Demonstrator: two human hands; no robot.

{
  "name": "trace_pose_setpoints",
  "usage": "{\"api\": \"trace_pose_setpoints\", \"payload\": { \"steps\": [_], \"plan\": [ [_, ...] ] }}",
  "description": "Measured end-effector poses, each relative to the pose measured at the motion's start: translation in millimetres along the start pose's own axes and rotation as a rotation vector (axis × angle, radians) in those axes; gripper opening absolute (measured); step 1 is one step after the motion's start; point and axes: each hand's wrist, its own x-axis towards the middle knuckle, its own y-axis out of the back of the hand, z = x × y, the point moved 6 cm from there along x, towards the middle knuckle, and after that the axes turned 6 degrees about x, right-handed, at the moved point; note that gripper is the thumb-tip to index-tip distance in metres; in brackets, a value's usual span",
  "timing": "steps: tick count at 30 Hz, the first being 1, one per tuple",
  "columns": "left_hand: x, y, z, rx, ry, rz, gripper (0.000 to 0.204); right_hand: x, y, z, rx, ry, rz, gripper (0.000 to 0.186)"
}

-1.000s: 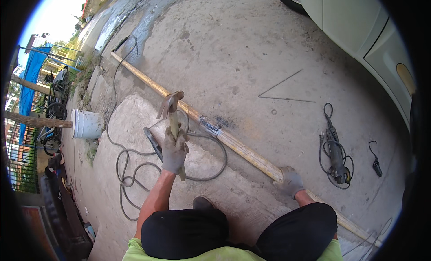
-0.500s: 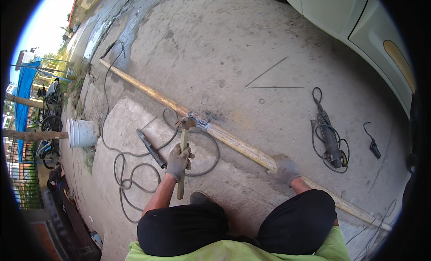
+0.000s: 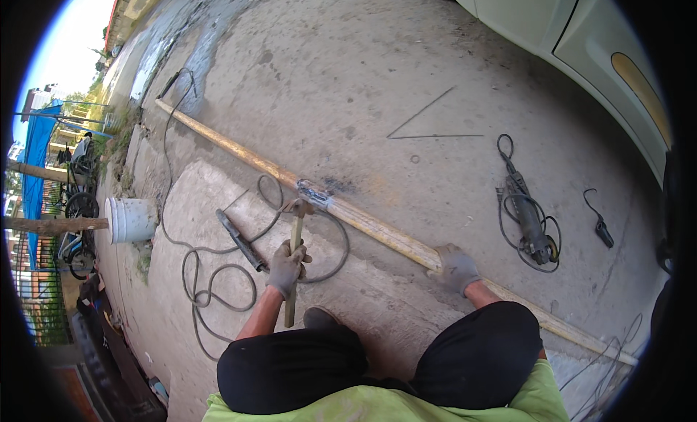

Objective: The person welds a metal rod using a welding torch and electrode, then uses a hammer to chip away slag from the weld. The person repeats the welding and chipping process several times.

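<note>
A long yellowish, rust-stained pipe (image 3: pixel 385 235) lies slantwise across the concrete, from far left to near right. Partway along it is a welded joint (image 3: pixel 314 194), silvery and dark, with black soot on the ground behind. My gloved left hand (image 3: pixel 286 266) is wrapped round the handle of a hammer (image 3: pixel 293 304). The hammer's rusty head is held just on the near side of the joint, seemingly apart from it. My gloved right hand (image 3: pixel 456 269) is closed over the pipe, right of the joint.
A welding electrode holder (image 3: pixel 242 240) lies left of my left hand, its cable looping around. An angle grinder (image 3: pixel 532 229) with its cord and a small black hooked tool (image 3: pixel 602 229) lie right. Two thin rods (image 3: pixel 435 136) lie beyond the pipe. A white bucket (image 3: pixel 133 220) and parked vehicle (image 3: pixel 537 19) flank the area.
The hammer head has come back from over the pipe's joint toward me, uncovering the joint. My right hand keeps its hold on the pipe. The whole view has shifted slightly.
</note>
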Motion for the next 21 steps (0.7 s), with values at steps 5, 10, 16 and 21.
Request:
{"api": "trace_pose_setpoints", "payload": {
  "steps": [5, 10, 16, 21],
  "plan": [
    [2, 0, -4, 0.005, -0.011, 0.0, 0.03, 0, 5, -6, 0.02, -0.005, -0.008, 0.065],
    [2, 1, -2, 0.055, -0.02, 0.011, 0.034, 2, 2, -4, 0.0, -0.026, -0.06, 0.064],
    [-15, 5, 44, 0.152, -0.153, 0.089, 0.049, 0, 1, -1, -0.002, -0.072, -0.093, 0.065],
    [-12, 4, 46, 0.427, -0.569, 0.219, 0.05, 4, -5, 10, 0.011, -0.021, -0.036, 0.064]
  ]
}}
